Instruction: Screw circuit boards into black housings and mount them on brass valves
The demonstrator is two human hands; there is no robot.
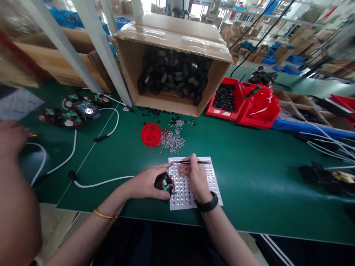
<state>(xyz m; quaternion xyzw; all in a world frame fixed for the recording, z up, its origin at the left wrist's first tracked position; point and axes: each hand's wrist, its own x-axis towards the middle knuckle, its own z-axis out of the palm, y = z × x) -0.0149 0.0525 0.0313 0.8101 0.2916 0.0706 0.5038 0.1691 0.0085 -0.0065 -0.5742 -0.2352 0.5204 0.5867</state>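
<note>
My left hand [151, 183] is closed round a black device housing [160, 182] whose open side shows a green circuit board and red wires. From it a white cable [104, 181] runs left across the bench. In my right hand [195, 175] is a pair of dark, slim tweezers [205, 162], lying sideways with the tips pointing left. Beneath both hands lies a white sheet [176, 205] dotted with rows of small round silvery pieces. The housing rests over the sheet's left edge, and part of the sheet is hidden under my right hand.
Beyond the sheet lie a red wire bundle [151, 134] and a pile of small metal pins [173, 141]. A cardboard box [172, 31] of black housings stands behind. Red bins [226, 112] are at right. Open devices [73, 111] and another person's arm [16, 184] are at left.
</note>
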